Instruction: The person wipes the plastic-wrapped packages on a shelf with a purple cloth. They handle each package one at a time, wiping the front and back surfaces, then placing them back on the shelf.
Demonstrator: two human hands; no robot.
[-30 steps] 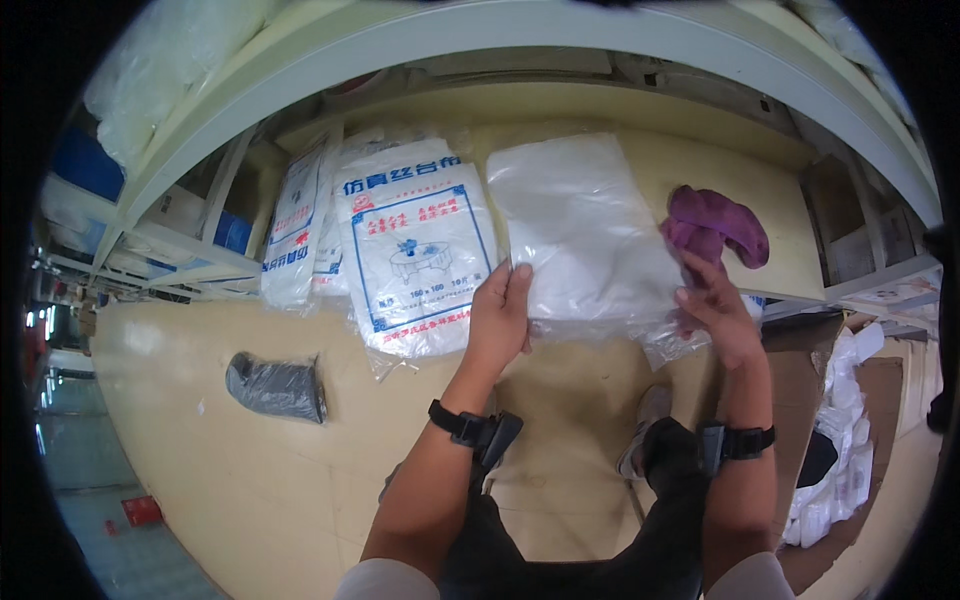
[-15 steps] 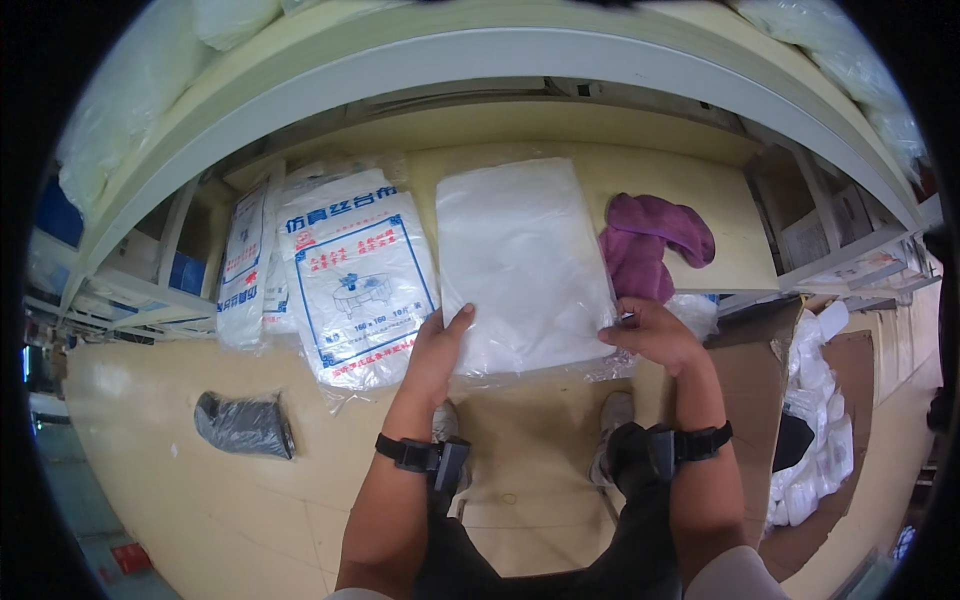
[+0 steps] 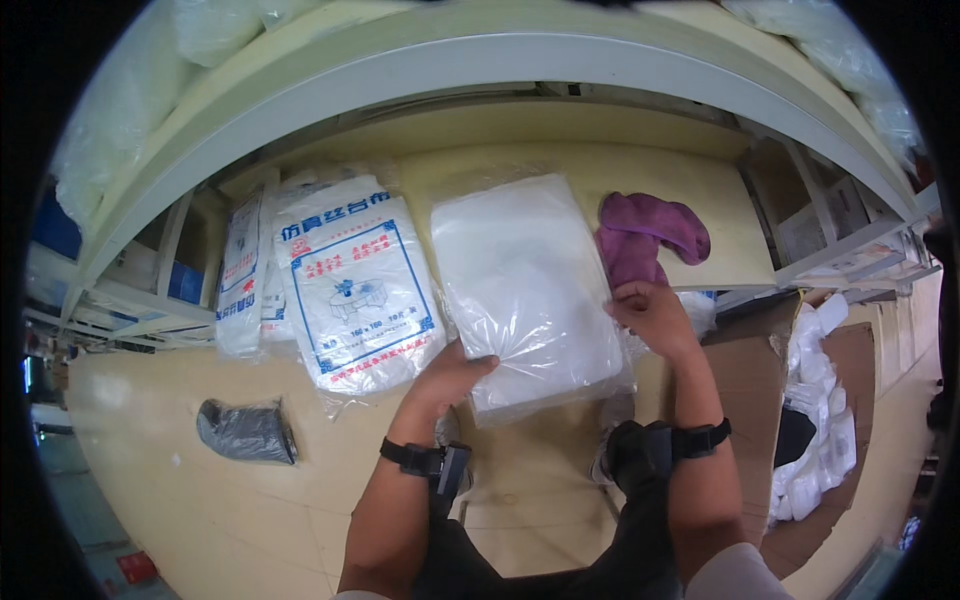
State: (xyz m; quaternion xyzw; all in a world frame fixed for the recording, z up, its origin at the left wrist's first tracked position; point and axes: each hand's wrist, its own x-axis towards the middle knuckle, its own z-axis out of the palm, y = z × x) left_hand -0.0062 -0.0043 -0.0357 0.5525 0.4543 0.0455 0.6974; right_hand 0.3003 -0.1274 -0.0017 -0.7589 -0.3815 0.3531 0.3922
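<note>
One white package [image 3: 535, 275] in the left hand [image 3: 447, 378] has shifted closer.

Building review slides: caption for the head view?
Left hand gripping a clear-wrapped white pack, right hand at its right edge, purple cloth nearby.

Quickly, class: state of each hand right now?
Left hand: closed on the white packet, lower left edge.
Right hand: curled at the packet's right edge; grip cannot be told.
</note>
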